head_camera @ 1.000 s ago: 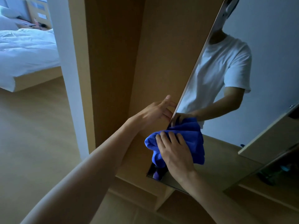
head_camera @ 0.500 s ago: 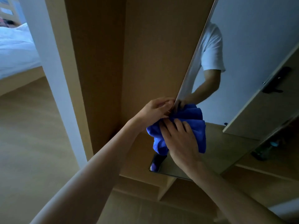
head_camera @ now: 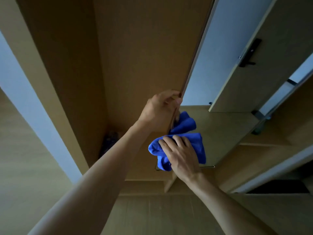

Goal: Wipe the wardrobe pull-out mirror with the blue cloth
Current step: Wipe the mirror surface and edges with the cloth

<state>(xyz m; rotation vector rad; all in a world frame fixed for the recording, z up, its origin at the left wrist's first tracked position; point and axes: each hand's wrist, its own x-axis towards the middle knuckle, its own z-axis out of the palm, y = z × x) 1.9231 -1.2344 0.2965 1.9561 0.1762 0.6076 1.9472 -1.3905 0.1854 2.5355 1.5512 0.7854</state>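
The tall pull-out mirror (head_camera: 218, 73) stands edge-on from the wardrobe, its glass facing right and reflecting a pale wall and a door. My left hand (head_camera: 159, 112) grips the mirror's front edge, fingers curled round it. My right hand (head_camera: 181, 153) presses the bunched blue cloth (head_camera: 194, 143) flat against the lower part of the glass, fingers spread over the cloth. The cloth's reflection shows just above it in the glass.
The wooden wardrobe side panel (head_camera: 145, 48) fills the centre behind the mirror. A dark object (head_camera: 110, 141) sits in the wardrobe's lower corner. White wall strip (head_camera: 33, 107) at left, wood floor (head_camera: 160, 216) below. Shelves and a door handle appear in the reflection at right.
The view has swung right and closer, so the bed and the person's reflection are out of sight. My left hand has closed round the mirror's edge. The cloth stays low on the glass.
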